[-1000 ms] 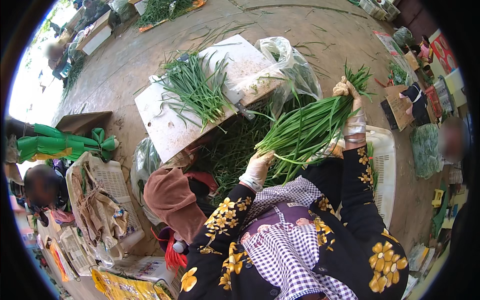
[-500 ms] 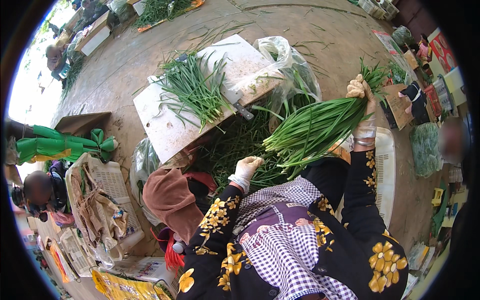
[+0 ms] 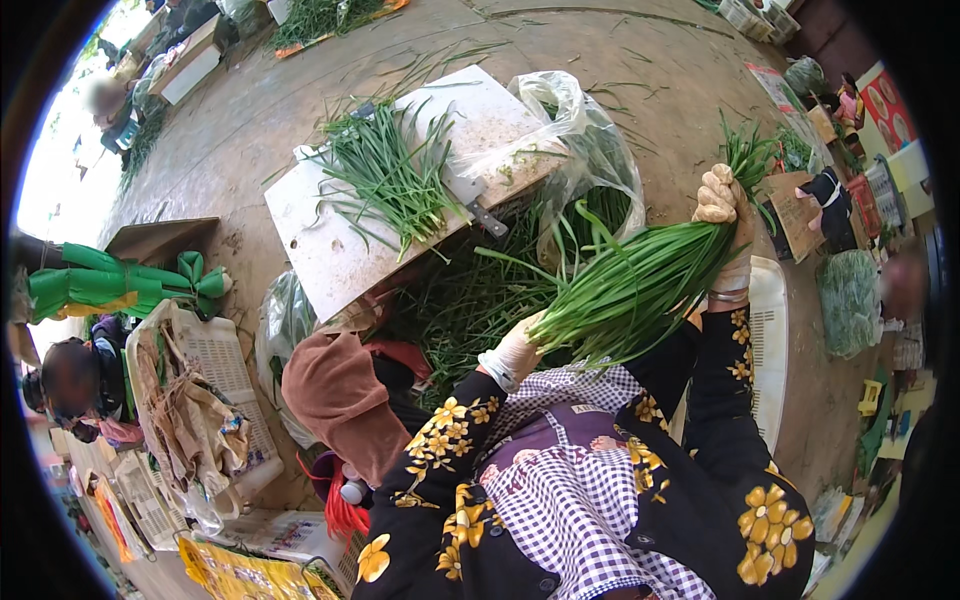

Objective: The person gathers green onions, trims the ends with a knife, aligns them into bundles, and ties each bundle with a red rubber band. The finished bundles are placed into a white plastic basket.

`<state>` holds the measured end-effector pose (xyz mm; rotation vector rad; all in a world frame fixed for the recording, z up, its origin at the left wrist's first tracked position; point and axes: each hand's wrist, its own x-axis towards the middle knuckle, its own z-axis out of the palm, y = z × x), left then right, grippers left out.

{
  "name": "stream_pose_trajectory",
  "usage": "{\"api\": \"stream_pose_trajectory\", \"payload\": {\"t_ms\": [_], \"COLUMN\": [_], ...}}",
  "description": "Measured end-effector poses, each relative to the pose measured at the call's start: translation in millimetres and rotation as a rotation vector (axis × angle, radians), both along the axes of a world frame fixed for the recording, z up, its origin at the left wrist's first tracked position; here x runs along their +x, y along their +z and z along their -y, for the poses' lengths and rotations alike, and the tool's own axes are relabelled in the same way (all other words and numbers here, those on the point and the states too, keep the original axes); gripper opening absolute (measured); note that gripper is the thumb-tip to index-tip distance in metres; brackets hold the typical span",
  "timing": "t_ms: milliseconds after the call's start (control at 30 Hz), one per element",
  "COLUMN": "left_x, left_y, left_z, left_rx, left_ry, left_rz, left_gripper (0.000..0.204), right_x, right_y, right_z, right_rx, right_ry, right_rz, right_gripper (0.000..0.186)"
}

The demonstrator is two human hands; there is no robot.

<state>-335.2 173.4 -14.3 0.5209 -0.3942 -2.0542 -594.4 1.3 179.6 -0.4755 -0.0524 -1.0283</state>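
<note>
My right hand [image 3: 719, 200], in a light glove, is closed round the upper part of a long bundle of green leafy stalks [image 3: 635, 285], held at a slant. My gloved left hand [image 3: 513, 353] is at the lower end of this bundle, its fingers curled against it and partly hidden behind the stalks. Beyond the bundle, a white board [image 3: 300, 250] bears more loose stalks [image 3: 390, 175] and a knife with a dark handle [image 3: 488, 219]. Cut greens [image 3: 450, 310] lie in a heap below the board, and a translucent bag [image 3: 610, 180] with greens sits at its right.
A brown cloth [image 3: 340, 395] lies left of my left arm. Plastic crates [image 3: 240, 430] with sacking stand at the left, another crate [image 3: 765, 370] behind my right arm. Co-workers [image 3: 70, 385] sit at the edges. Bagged greens [image 3: 848, 305] are at the right; scattered leaves lie on the floor [image 3: 250, 150].
Half a second ago my left hand was apart from the bundle; now it touches the lower end again. My right hand and the bundle have moved a little rightward since a second ago.
</note>
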Motion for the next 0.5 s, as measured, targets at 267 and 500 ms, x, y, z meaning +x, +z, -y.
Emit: {"api": "stream_pose_trajectory", "payload": {"t_ms": [267, 500], "left_x": [-13, -4], "left_y": [-2, 1], "left_z": [-1, 3], "left_rx": [0.071, 0.064], "left_ry": [0.168, 0.243], "left_rz": [-0.156, -0.269], "left_gripper": [0.026, 0.016], "right_x": [-2, -8], "right_y": [9, 13], "right_z": [-11, -16], "right_rx": [-0.102, -0.13], "right_ry": [0.009, -0.056], "right_rz": [0.021, 0.005], "right_gripper": [0.006, 0.008]}}
